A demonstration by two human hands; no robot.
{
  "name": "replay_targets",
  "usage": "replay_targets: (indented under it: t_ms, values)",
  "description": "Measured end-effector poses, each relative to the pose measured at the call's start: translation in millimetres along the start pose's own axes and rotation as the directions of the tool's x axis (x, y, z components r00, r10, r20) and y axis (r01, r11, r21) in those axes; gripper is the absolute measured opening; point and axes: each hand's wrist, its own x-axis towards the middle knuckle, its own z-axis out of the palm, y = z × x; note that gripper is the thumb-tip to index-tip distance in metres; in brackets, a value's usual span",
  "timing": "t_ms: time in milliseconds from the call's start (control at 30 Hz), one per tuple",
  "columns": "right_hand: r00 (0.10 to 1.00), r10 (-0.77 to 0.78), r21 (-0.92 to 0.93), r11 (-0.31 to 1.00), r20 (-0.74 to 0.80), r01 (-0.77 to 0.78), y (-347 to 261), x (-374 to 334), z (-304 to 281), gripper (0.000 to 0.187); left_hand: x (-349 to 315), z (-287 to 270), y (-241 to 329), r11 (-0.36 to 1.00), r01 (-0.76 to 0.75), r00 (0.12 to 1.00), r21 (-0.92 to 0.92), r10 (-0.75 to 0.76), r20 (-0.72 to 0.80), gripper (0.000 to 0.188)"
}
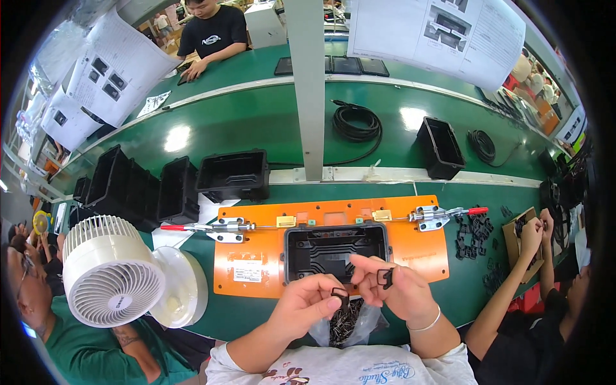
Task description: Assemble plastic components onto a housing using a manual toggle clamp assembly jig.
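My left hand (309, 303) pinches a small black plastic clip (341, 297) between thumb and fingers. A similar square black clip (385, 278) is held in my right hand (405, 290), with the index finger stretched out to the left. Both hands are raised in front of a black plastic box (290, 253) set in an orange fixture plate (417, 250). Below my hands sits a clear plastic bag (371, 324) of small metal pins or screws (343, 327). My fingers cover part of the box's near edge.
Toggle clamps (230, 229) (431, 218) flank the box. A white fan (109, 276) stands left. Black boxes (234, 176) line the back left; loose black clips (473, 236) lie right. At the right, a co-worker's hands (531, 234) reach over a cardboard box (536, 266).
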Motion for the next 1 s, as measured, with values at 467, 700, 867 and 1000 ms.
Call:
replay_targets:
  t_ms: [467, 700, 867, 1000]
  values:
    - [0.937, -0.335, -0.721, 0.673, -0.1, 0.164, -2.9, -11.8, 29.4, 0.024, -8.9, 8.9, -5.4, 0.938, -0.234, 0.966, 0.254, 0.194, 0.172, 0.007]
    - [0.84, -0.513, -0.968, 0.246, -0.175, -0.052, -50.4, 58.8, -37.7, 0.016, 2.0, -34.1, 30.5, 0.847, -0.319, 0.912, 0.426, 0.397, -0.106, 0.017]
    - [0.915, -0.393, -0.972, 0.237, -0.088, 0.009, -37.9, 81.4, -55.2, 0.015, 1.8, -40.6, 56.2, 0.908, -0.167, 0.902, 0.385, 0.298, -0.314, 0.03]
    - [0.941, -0.309, -0.953, 0.299, -0.142, -0.045, -38.9, 83.4, -48.8, 0.013, 6.0, -60.8, 54.8, 0.843, -0.199, 0.891, 0.5, 0.368, -0.265, 0.029]
